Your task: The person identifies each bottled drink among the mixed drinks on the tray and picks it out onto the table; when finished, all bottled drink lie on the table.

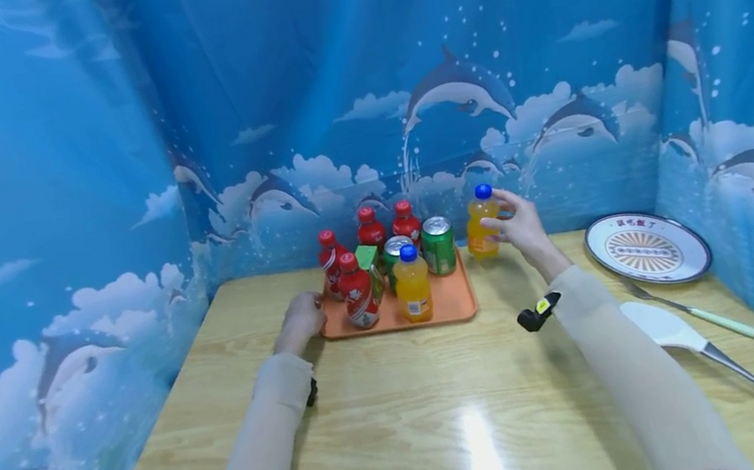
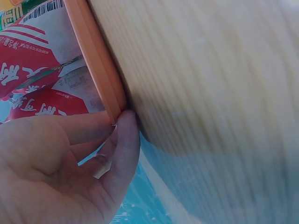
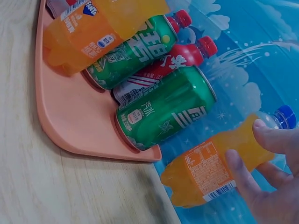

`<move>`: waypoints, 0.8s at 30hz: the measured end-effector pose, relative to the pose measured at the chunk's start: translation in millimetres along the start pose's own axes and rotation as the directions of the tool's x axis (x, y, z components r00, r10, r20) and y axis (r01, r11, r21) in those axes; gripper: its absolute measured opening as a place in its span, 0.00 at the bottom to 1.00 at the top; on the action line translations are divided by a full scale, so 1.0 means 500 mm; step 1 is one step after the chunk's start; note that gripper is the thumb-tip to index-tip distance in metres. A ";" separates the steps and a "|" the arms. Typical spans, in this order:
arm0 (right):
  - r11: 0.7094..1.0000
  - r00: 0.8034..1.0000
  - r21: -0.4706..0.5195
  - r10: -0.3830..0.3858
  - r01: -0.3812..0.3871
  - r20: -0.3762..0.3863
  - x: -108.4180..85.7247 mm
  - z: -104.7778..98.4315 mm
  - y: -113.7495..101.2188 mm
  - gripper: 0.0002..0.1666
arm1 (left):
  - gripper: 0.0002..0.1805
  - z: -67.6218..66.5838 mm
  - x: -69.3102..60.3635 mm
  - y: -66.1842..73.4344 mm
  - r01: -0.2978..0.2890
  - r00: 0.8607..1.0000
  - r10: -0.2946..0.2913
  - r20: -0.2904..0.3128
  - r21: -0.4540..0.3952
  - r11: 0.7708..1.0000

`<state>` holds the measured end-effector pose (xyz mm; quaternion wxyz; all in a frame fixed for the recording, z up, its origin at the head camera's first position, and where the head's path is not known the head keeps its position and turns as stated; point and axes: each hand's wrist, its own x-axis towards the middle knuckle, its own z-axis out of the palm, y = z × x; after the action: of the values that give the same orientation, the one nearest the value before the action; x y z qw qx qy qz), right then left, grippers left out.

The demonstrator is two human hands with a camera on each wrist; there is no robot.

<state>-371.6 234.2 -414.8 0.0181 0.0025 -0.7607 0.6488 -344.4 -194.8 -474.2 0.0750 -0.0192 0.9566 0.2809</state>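
An orange tray (image 1: 446, 307) carries several red bottles (image 1: 359, 290), two green cans (image 1: 439, 245), a green carton (image 1: 367, 258) and an orange drink bottle (image 1: 413, 286). My left hand (image 1: 302, 321) pinches the tray's left edge; in the left wrist view, thumb and fingers of the left hand (image 2: 70, 163) meet at the rim (image 2: 100, 70). Right of the tray, my right hand (image 1: 524, 229) grips a second orange drink bottle (image 1: 482, 223) with a blue cap. The right wrist view has that bottle (image 3: 210, 163) in the right hand (image 3: 271, 172), beside a green can (image 3: 163, 109).
On the table's right side lie a patterned plate (image 1: 648, 247), a fork (image 1: 696, 311) with a pale green handle, and a white-headed spatula (image 1: 664, 326). Blue curtains (image 1: 323, 72) with dolphins stand behind and on both sides of the wooden table (image 1: 389, 412).
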 end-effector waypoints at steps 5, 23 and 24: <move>1.000 0.999 0.006 0.028 -0.028 -0.036 0.012 0.000 0.010 0.46 | 0.35 0.003 -0.001 0.003 0.005 1.000 -0.005 0.000 0.014 1.000; 0.998 0.994 -0.007 0.064 -0.065 -0.085 0.034 0.012 0.030 0.45 | 0.34 0.000 0.001 0.003 0.058 0.998 -0.058 -0.014 0.024 0.998; 0.998 0.995 -0.003 0.065 -0.065 -0.082 0.035 0.013 0.029 0.45 | 0.35 -0.003 0.002 0.003 0.060 0.998 -0.060 -0.012 0.015 0.998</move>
<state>-389.6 230.4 -429.6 0.0282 -0.0488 -0.7610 0.6463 -345.6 -194.4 -472.5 0.0778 -0.0489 0.9582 0.2709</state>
